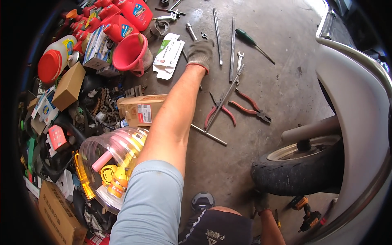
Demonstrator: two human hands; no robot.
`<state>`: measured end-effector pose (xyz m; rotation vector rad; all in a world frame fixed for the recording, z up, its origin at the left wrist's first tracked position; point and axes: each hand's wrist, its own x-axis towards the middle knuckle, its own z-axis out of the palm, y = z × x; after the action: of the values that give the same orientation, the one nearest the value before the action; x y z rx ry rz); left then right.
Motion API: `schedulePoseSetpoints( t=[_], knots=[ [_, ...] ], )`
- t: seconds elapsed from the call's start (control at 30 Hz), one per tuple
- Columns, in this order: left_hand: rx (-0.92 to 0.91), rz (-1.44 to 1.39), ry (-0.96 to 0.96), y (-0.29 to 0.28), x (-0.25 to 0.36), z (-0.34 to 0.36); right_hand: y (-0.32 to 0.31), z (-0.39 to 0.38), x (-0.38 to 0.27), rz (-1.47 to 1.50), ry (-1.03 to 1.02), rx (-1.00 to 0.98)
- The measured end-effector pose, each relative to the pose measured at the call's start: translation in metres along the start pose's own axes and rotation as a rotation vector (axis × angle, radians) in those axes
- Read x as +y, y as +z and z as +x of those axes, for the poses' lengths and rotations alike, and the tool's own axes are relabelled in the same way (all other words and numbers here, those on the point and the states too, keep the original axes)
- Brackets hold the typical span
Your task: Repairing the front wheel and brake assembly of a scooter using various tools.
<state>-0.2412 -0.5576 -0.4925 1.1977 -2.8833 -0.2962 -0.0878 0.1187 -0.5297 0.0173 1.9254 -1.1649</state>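
Note:
My left hand [199, 54], in a grey knit glove with red cuff, reaches over a steel socket bar [190, 30]; its fingers are blurred and partly hidden. A flattened white-green carton [167, 56] lies left of it. Right of it lie steel tire levers [217, 36], a green screwdriver [245, 36], wrenches [241, 58] and red-handled pliers [253, 107]. My right hand [261, 202], also gloved, is low at the black tire [286, 179], its fingers in shadow. A black-yellow cordless drill [311, 217] lies beside it.
The left side is piled with red jugs [132, 12], a pink bucket [128, 53], cardboard boxes [68, 85], parts and a clear round container [94, 163]. A white vehicle body [353, 102] with a chrome rail borders the right. A steel rod [210, 136] lies mid-floor.

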Motion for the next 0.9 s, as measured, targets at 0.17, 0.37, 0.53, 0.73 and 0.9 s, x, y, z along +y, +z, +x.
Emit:
schedulePoseSetpoints(
  t=[0.17,0.37,0.53,0.73,0.9],
  knots=[
    [0.140,-0.289,0.192,-0.010,0.023,-0.041,-0.001,0.007,-0.006,0.156,-0.017,-0.013],
    [0.023,-0.548,-0.159,-0.044,0.053,-0.093,0.009,0.006,-0.054,-0.531,-0.075,0.020],
    [-0.133,-0.408,0.066,-0.080,0.052,-0.166,0.001,0.028,0.011,-0.606,-0.498,0.173],
    [-0.575,-0.554,0.038,-0.155,0.048,-0.319,0.006,-0.025,-0.071,-0.054,-0.091,0.111],
    [-0.807,-0.450,0.127,-0.240,0.112,-0.396,-0.025,-0.095,-0.148,0.421,-0.085,-0.001]
  ],
)
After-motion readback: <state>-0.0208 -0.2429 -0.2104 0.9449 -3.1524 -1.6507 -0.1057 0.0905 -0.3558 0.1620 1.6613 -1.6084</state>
